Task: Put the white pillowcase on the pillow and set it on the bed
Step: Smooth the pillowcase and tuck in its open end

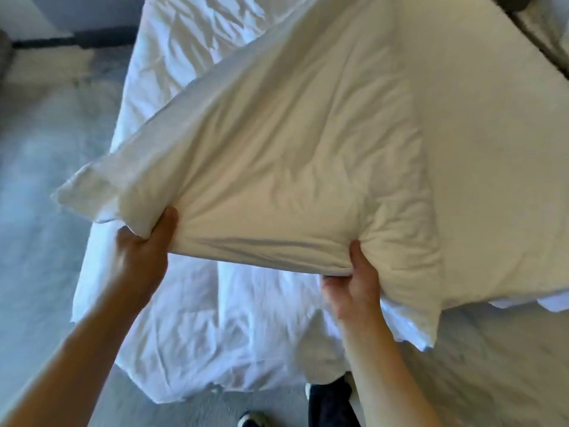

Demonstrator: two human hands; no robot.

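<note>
Head view looked down on the pillow (277,155), already inside the white pillowcase (86,192) and held up over the bed (477,118). Left hand (144,245) gripped the near edge close to the left corner — thumb on top, fingers curled underneath, fabric bunched around the grip. Right hand (354,282) gripped the same near edge further right, thumb pressed into the top, fingers tucked under and mostly hidden. Loose pillowcase fabric stuck out past the filling at the left corner and hung as a flap below the right hand. Far end of the pillow reached toward the smooth part of the bed; whether it touched the mattress there, could not tell. Rumpled white sheet (191,318) draped over the bed's near side under the pillow — down to the grey carpet (46,149). Dark shoes (255,419) showed at the bottom edge. Frame was a bit motion-blurred.
</note>
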